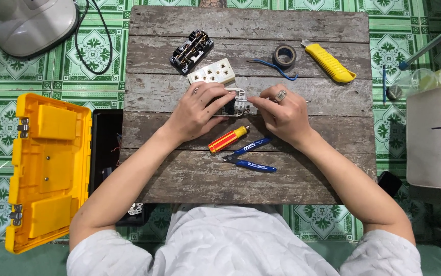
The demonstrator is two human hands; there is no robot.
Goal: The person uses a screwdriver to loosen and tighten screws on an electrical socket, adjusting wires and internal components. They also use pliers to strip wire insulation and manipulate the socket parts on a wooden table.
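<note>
I see my left hand and right hand both pinching a small white plastic socket part, seemingly a faceplate, over the weathered wooden table.

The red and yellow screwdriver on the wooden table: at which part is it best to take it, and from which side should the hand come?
Probably the yellow-striped red handle of the screwdriver, taken from above across its width. It lies flat on the table, tilted, so only the top is free. The right hand is near; the blue-handled cutters crowd the lower side.
</note>
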